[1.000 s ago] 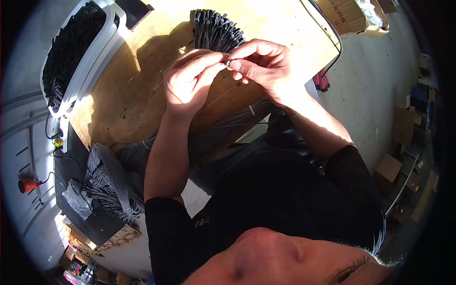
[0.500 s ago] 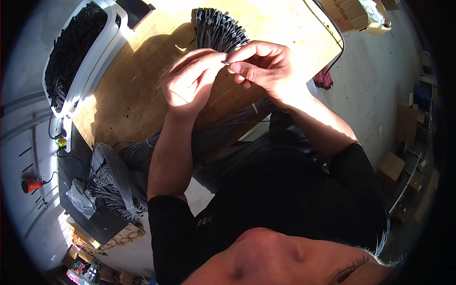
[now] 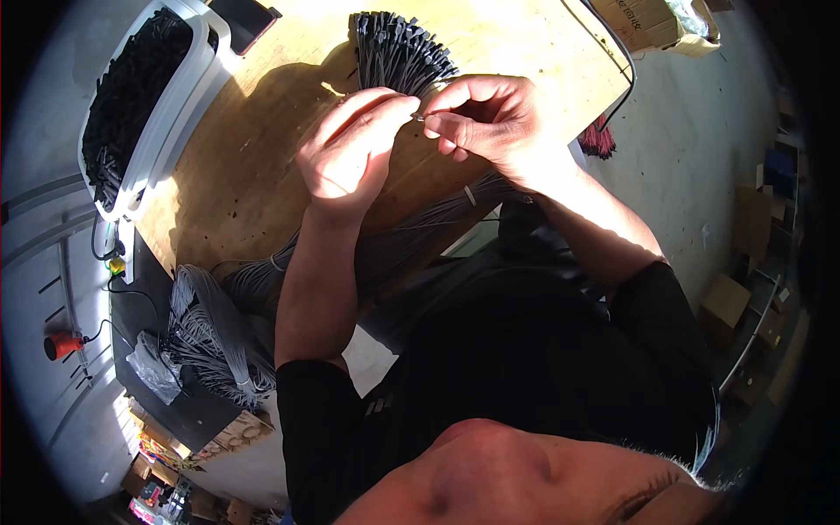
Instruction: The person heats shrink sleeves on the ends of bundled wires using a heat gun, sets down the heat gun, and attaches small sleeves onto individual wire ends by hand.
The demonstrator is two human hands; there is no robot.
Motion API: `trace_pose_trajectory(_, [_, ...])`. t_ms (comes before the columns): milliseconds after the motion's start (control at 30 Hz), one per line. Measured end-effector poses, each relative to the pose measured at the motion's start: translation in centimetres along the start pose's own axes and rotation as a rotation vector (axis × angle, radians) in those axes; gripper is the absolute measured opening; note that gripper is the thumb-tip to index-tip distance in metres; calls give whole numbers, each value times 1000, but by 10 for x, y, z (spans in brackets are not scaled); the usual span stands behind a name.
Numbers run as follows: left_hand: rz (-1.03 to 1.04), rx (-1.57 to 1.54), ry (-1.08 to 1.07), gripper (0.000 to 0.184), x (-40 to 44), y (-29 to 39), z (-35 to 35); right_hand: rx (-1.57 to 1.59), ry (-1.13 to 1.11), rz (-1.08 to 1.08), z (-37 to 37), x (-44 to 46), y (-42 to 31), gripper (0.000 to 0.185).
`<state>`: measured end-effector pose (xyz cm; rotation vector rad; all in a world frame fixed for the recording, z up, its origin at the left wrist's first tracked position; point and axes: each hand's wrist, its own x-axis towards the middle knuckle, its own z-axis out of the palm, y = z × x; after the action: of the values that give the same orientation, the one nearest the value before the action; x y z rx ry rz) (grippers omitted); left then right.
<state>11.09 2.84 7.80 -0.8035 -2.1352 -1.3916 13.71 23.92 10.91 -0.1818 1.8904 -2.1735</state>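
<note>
Both hands meet over the wooden table, fingertips almost touching. My right hand (image 3: 486, 122) pinches a small dark piece (image 3: 418, 117) with a shiny spot between thumb and forefinger; its kind is too small to tell. My left hand (image 3: 354, 144) is closed, its fingertips pressed together at the other side of that piece, and what lies in them is hidden. Just beyond the hands lies a fanned bundle of grey cables with black connector ends (image 3: 398, 52). Under the wrists, a long bundle of grey cables (image 3: 420, 223) runs along the near table edge.
At the left stands a white plastic bin (image 3: 179, 131) full of small black parts. A dark phone-like device (image 3: 248, 19) lies beside it. Coiled grey cables (image 3: 210, 332) rest at lower left. A cardboard box (image 3: 643, 31) and red-tipped wires (image 3: 598, 140) are beyond the wooden table (image 3: 542, 44).
The hands stay together in nearly the same place. My left fingertips have shifted very slightly around the small piece; the whole view has moved a little.
</note>
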Motion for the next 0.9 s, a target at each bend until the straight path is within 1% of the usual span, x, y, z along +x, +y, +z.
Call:
trace_pose_trajectory(233, [24,-19,-25,32,-2,-5,1,-3,-24,16,-4,2,-4,11])
trace_pose_trajectory(300, [85,22,-31,33,-1,-5,0,-185,-32,-3,-5,3,-13,11])
trace_pose_trajectory(433, [120,57,-53,35,1,-5,-1,-257,-54,-22,-8,3,-18,10])
trace_pose_trajectory(500, [128,72,-72,35,0,-4,-2,-345,-46,-28,-7,3,-21,10])
trace_pose_trajectory(633, [138,76,-68,35,0,-5,-1,-363,-13,-103,-1,-1,-16,5])
trace_pose_trajectory(733, [161,124,-68,35,2,-2,-2,-365,12,-80,1,-2,-13,9])
trace_pose_trajectory(900, [175,134,-80,35,1,-3,-3,-306,50,-134,4,-3,-5,12])
